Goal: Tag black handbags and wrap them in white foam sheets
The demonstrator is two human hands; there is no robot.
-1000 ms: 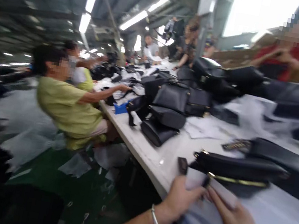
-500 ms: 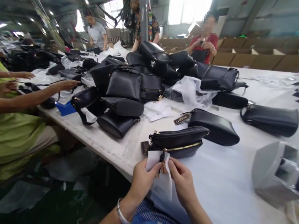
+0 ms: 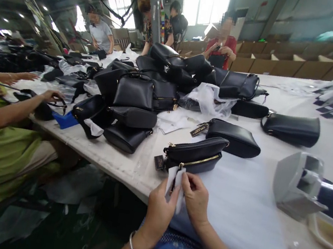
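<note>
A small black bag (image 3: 195, 151) with a gold zipper lies at the table's near edge, its black tag (image 3: 158, 162) hanging at the left end. Below the zipper pull, a piece of white tissue (image 3: 171, 178) is folded around the dark tassel. My left hand (image 3: 162, 205) pinches the tissue from the left. On the other side, my right hand (image 3: 196, 198) has its thumb and fingers closed on the tissue's right part. Most of the tassel is hidden by tissue and fingers.
Another black bag (image 3: 233, 138) lies just behind. Many black bags (image 3: 135, 91) are piled at centre left. A grey dispenser (image 3: 299, 184) and a tray (image 3: 332, 235) stand at the right. At the left a co-worker's hand (image 3: 52, 96) holds a strap; people stand across the table.
The tissue has closed around the tassel, which showed between its open sides before. My right hand has come nearer to my left. The co-worker's hand has moved left and down. The view has shifted slightly.
</note>
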